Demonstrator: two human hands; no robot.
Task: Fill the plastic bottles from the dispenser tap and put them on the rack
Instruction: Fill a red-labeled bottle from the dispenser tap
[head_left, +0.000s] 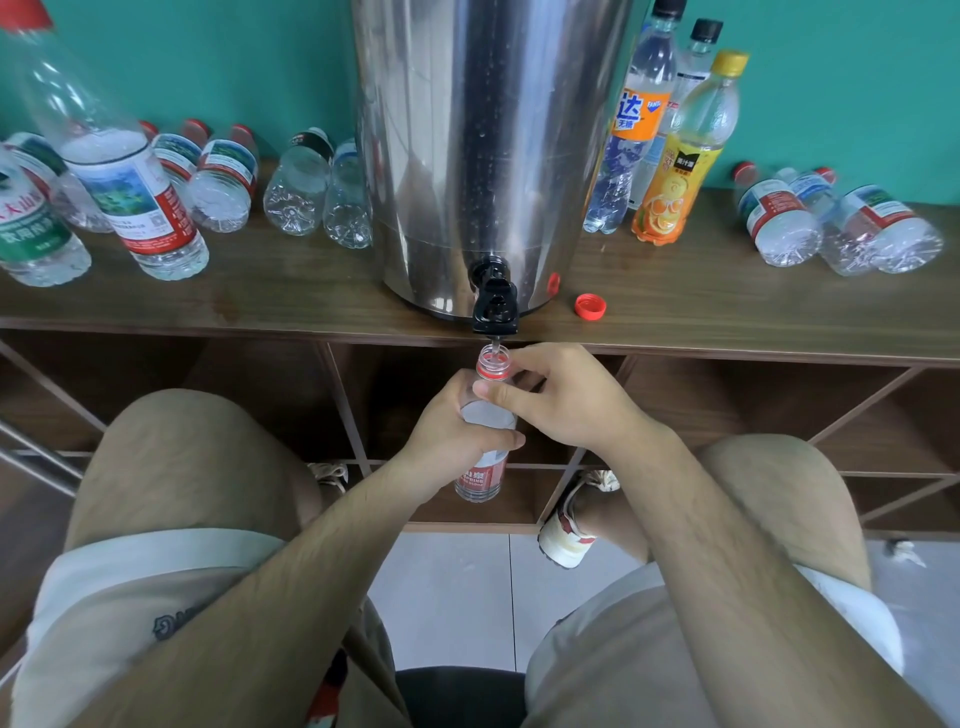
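A clear plastic bottle (483, 475) with a red label and red neck ring stands upright with its open mouth just under the black tap (494, 306) of the steel dispenser (488, 145). My left hand (457, 434) grips the bottle's body. My right hand (566, 397) holds the bottle's neck and shoulder, thumb across the front. A loose red cap (590, 305) lies on the shelf top to the right of the tap.
The wooden rack top (260, 296) carries filled bottles standing at left (130, 176), several empty bottles lying behind them, tall drink bottles (675, 156) right of the dispenser, and more bottles lying at far right (841, 228). Open rack compartments sit below. My knees flank the bottle.
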